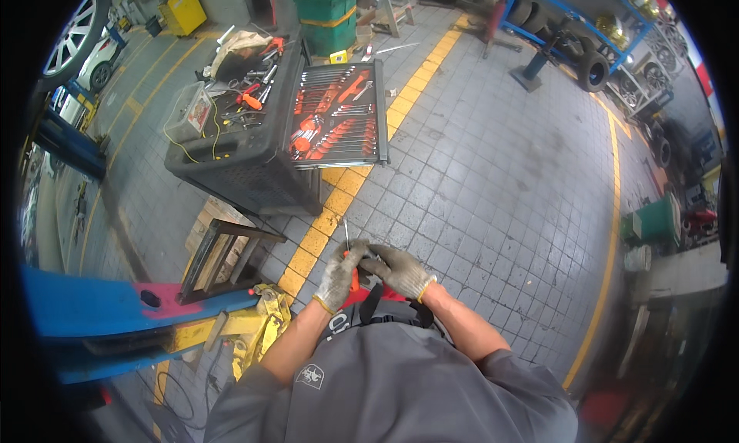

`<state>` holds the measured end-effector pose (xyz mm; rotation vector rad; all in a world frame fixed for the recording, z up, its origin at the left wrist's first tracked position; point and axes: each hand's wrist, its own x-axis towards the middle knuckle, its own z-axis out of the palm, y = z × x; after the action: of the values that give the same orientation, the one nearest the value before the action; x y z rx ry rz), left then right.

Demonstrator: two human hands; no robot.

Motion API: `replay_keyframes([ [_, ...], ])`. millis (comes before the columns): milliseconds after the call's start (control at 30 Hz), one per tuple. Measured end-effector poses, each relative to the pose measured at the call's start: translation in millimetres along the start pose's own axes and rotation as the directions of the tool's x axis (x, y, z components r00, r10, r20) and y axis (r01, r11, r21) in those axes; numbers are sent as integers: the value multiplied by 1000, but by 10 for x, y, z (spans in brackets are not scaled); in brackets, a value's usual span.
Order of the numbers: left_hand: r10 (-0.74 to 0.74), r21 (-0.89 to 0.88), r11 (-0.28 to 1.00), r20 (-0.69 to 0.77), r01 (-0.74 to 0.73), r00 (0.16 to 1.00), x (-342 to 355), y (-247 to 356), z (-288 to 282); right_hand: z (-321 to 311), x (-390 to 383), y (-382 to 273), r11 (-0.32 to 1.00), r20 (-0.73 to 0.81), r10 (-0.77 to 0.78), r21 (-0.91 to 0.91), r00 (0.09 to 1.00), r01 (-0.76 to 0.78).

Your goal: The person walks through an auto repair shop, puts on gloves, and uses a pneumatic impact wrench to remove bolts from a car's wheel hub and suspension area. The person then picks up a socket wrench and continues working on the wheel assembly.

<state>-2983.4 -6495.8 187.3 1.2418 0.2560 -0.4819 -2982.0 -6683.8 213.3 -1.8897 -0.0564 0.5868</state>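
Observation:
Both my hands wear grey-white work gloves and meet in front of my waist. My left hand (337,277) is closed around a screwdriver (355,278) with an orange-red handle; its thin metal shaft points away from me. Against it rests my right hand (399,270), fingers bent inward toward the left one. Something small and shiny shows between the two gloves, too small to name. Ahead and to the left stands a black tool cart (246,177), its drawer (339,164) pulled out with several wrenches and red-handled tools laid in rows.
On the cart's top lie loose tools, a cloth (239,52) and a clear plastic box (188,110). A blue and yellow lift arm (208,331) and a wooden-and-metal frame (223,258) sit close on my left. Farther off are a green bin (327,27) and a blue tire rack (566,4).

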Motion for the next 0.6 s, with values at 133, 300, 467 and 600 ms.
replay_keyframes([
  [133, -64, -303, 952, -99, 31, 993, 747, 130, 124, -619, 606, -81, 991, -76, 43, 128, 996, -33],
  [300, -74, -509, 857, -268, -76, 961, 2053, 135, -259, -1378, 1562, 148, 482, 25, 290, 860, 957, -169],
  [467, 93, -652, 632, -472, -418, 877, 3422, 539, -671, -2241, 2584, 322, 239, 94, 236, 959, 967, -152],
  [600, 35, -679, 348, -680, -646, 733, 4335, 882, -984, -3004, 3208, 235, 212, 72, 345, 965, 936, -152],
])
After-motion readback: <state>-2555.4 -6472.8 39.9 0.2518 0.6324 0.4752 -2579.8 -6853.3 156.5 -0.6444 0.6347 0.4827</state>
